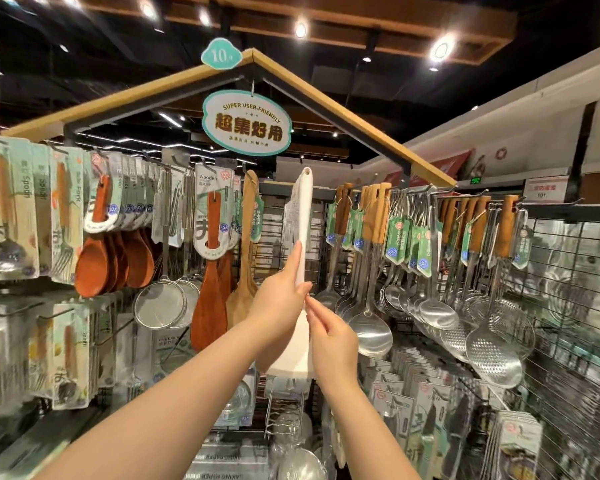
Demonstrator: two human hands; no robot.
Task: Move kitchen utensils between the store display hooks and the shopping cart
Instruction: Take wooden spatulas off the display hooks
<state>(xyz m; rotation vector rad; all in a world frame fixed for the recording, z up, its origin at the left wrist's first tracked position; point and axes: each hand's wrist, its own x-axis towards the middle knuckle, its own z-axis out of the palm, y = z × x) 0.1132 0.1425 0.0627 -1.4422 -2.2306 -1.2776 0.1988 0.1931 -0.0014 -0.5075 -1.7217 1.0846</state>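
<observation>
Head view, left hand (280, 301) gripping white spatula (304, 209), right hand (334, 341) seemingly pinching it

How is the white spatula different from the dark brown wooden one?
The white flat spatula is pale; the reddish-brown wooden spatula is dark. The white spatula is held in the left hand and right hand; the wooden spatula hangs untouched. Both stand handle-up.

Only open lane is the narrow gap behind the white spatula (303, 216), with a pale wooden turner (247, 244) hanging close on its left, packed steel ladles (373, 327) close on its right, packaged stock (426, 403) crowding below and a hanging sign (246, 123) overhead.
</observation>
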